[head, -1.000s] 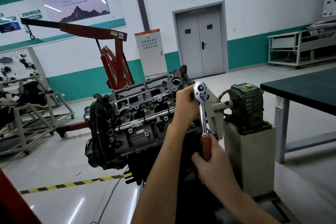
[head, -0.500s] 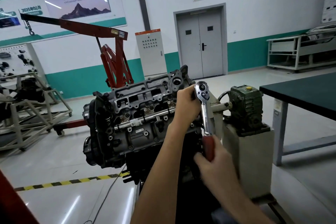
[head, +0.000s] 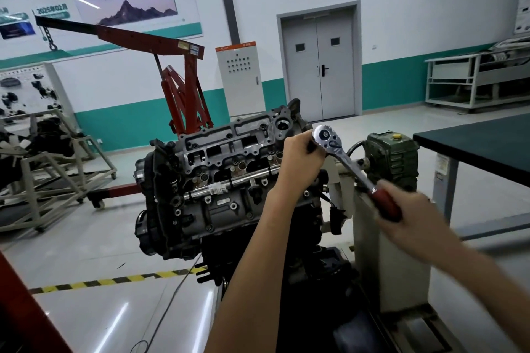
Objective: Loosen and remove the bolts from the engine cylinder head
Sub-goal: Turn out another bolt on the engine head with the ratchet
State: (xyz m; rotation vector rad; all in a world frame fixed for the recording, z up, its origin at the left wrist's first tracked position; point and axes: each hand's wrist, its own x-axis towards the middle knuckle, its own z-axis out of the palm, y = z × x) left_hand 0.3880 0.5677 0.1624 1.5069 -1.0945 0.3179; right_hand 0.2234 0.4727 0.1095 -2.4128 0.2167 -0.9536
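Grey metal engine [head: 200,209] fills the frame's centre, its cylinder head [head: 238,146] tilted toward the camera. Left hand [head: 301,157] curls around the ratchet [head: 344,162] head at the engine's right end, hiding the bolt. Right hand [head: 413,218], blurred, grips the red handle [head: 385,205], lower right.

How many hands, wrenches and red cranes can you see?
hands: 2 (left hand, right hand)
ratchet wrench: 1
red crane: 1
total: 4
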